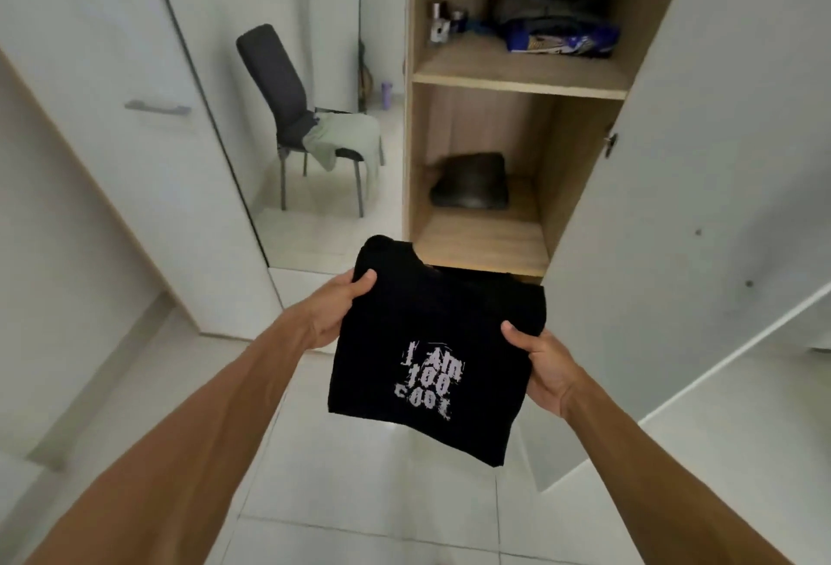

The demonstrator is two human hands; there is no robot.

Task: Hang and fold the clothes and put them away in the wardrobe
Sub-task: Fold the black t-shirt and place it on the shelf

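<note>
A folded black T-shirt [427,330] with white lettering is held in the air in front of the open wardrobe [485,240]. My left hand [335,310] grips its left edge, thumb on top. My right hand [539,366] grips its right edge, thumb on top too. The shirt's near end hangs down loosely. On the wardrobe's lower shelf lies a dark folded garment [470,180], toward the back. A pale green garment [346,139] is draped over the seat of a dark chair [288,92] at the left.
The wardrobe's white door [701,204] stands open at the right, close to my right hand. The upper shelf [517,74] carries a blue bag, small bottles and dark items. Another white door with a handle [157,108] is at the left. The floor is white tile.
</note>
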